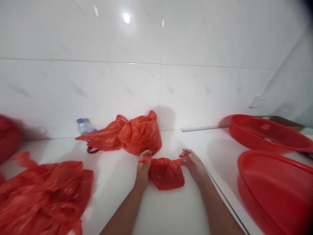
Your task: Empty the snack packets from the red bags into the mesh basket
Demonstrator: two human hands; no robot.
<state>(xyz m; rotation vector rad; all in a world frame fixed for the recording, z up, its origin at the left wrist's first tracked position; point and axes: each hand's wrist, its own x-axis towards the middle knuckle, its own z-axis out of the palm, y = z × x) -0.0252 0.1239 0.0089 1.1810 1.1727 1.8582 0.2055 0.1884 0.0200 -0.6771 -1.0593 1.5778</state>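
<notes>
A small filled red plastic bag [166,174] lies on the white counter [171,215] in the middle. My left hand [143,165] pinches the bag's left handle, fingers closed. On the other side, my right hand [193,163] grips the right handle, and the two handles are pulled apart sideways. Just behind the small bag sits a larger red plastic bag [139,135], tied and bulging.
A heap of loose red plastic bags [41,195] covers the left of the counter. A clear water bottle [84,125] lies by the tiled wall [156,65]. Two red plastic basins [274,182] stand at the right, one nearer, one farther.
</notes>
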